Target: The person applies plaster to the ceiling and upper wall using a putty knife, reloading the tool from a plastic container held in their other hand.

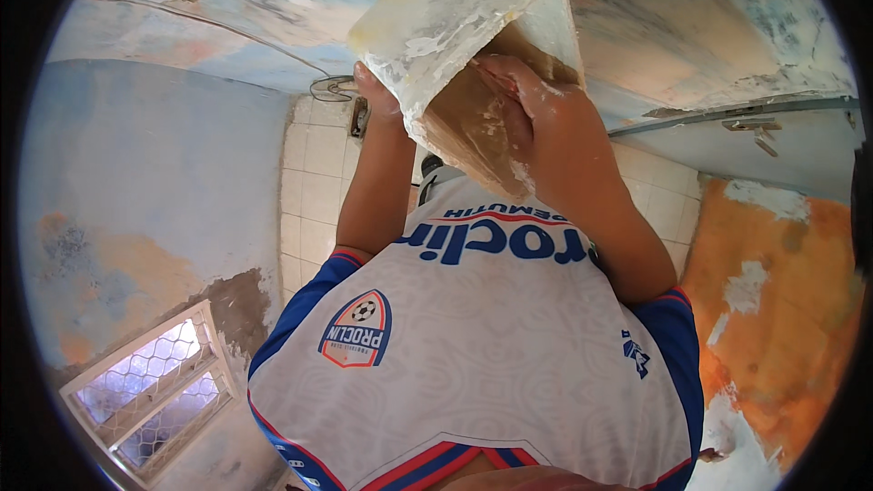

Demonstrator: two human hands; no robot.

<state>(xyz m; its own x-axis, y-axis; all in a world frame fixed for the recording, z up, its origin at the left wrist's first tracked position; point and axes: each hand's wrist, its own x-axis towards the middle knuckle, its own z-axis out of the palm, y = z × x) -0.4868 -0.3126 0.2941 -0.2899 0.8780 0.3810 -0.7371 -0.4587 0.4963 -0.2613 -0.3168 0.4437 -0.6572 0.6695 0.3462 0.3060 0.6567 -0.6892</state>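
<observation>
Raised in front of my chest is an angular white container (446, 32), its outside crusted with white putty. The open mouth tilts toward me and shows a brown inner side with pale smears. At its left edge my left hand (376, 94) is closed on it, with most of the fingers hidden behind. My right hand (536, 102) reaches into the mouth from the right, fingers curled and spotted with white. What those fingers grip inside, if anything, is hidden.
A wall patched in blue, white and dark smears (691, 27) stands ahead, with a cable (209, 23) along it. White floor tiles (314, 159) lie below. At left is a barred window (155, 391); at right, an orange patched surface (773, 282).
</observation>
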